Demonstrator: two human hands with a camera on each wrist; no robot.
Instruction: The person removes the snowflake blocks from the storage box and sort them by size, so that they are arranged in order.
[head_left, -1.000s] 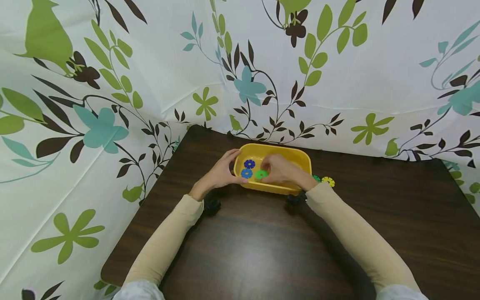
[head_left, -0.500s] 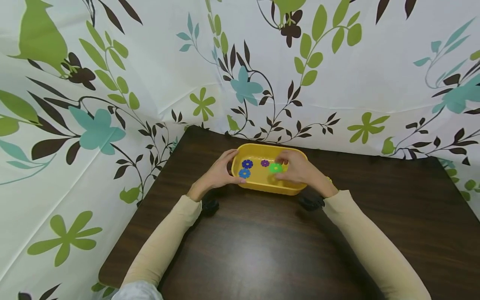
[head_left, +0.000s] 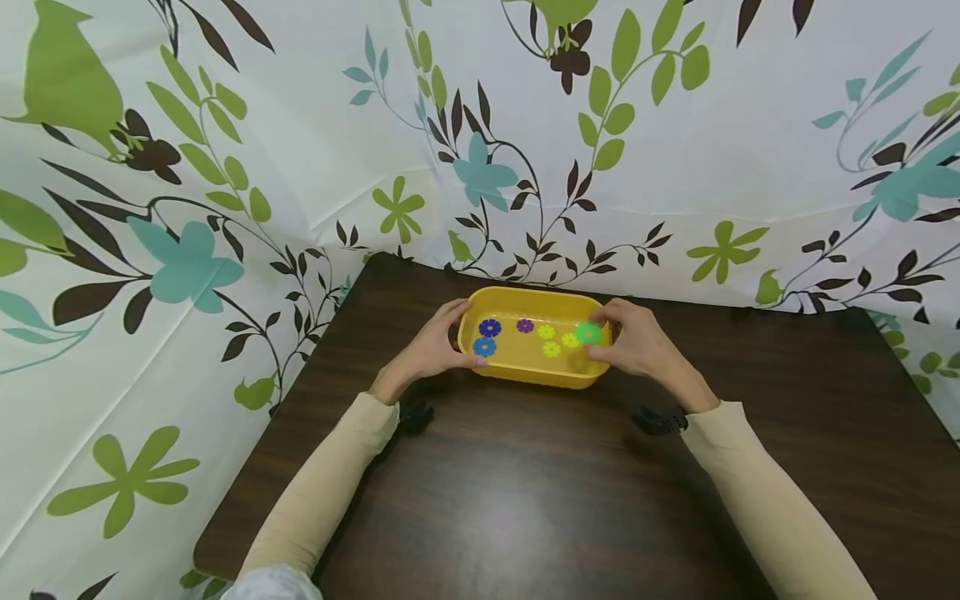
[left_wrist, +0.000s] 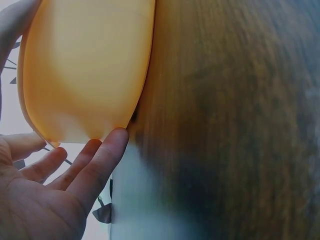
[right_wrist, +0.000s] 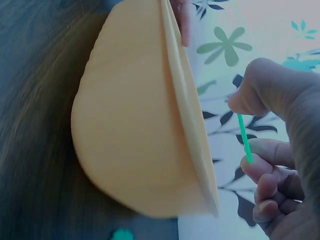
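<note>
My left hand [head_left: 427,346] grips the left end of a yellow plastic tray [head_left: 542,377], thumb at the near side and fingers round the far side. In the left wrist view its fingertips lie along the tray's end [left_wrist: 90,75]. My right hand [head_left: 641,342] pinches a bright green flower-shaped disc [head_left: 588,333] over the tray's right end. The right wrist view shows this green disc [right_wrist: 244,137] edge-on between thumb and fingers, above the rim. In the tray lie a dark blue disc [head_left: 490,327], a lighter blue disc [head_left: 484,347], a purple disc [head_left: 525,326] and several yellow discs [head_left: 551,349].
The tray stands towards the back of a dark wood table [head_left: 480,483]. Behind it hangs a leaf-patterned white cloth [head_left: 645,192]. A green piece [right_wrist: 122,234] lies on the table beside the tray in the right wrist view.
My right hand has carried the green disc rightwards across the tray, uncovering the purple and yellow discs. My left hand keeps its grip on the tray's left end.
</note>
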